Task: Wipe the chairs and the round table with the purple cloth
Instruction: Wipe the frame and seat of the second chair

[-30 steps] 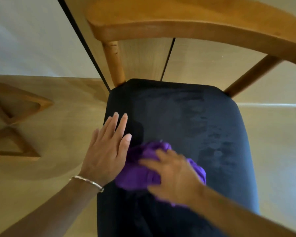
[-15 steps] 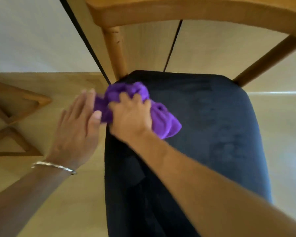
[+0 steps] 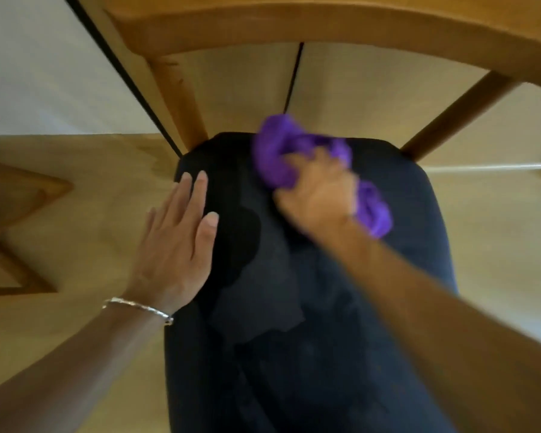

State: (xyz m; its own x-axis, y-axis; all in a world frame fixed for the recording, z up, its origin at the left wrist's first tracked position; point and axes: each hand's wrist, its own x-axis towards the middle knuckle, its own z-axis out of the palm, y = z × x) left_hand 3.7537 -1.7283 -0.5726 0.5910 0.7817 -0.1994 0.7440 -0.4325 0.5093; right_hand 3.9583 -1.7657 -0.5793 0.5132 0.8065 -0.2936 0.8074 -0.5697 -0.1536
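The right hand (image 3: pixel 317 192) is clenched around a bunched purple cloth (image 3: pixel 281 154) and presses it onto the dark seat (image 3: pixel 341 307) of a wooden chair (image 3: pixel 294 23), close to the seat's back edge. The hand and the cloth are blurred, so the fingers cannot be told apart, but folds of cloth bulge out ahead of the knuckles and a second lump trails out on the hand's outer side, toward the right edge of the seat. The left hand (image 3: pixel 175 245) lies flat and released, fingers straight and close together, along the seat's left edge; its fingertips rest on the dark fabric while the heel of the hand hangs partly over the side, above the pale wooden floor (image 3: pixel 75 214). A thin silver bracelet (image 3: pixel 138 309) circles the left wrist. Between the two hands the fabric shows a darker, irregular patch, and the hands are apart, not touching. Just beyond the right hand, the chair's curved backrest arches across the top of the view, carried by two slanted wooden posts, one beyond each hand. Well off to the left of the left hand, part of another wooden frame (image 3: pixel 16 226) sits on the floor.
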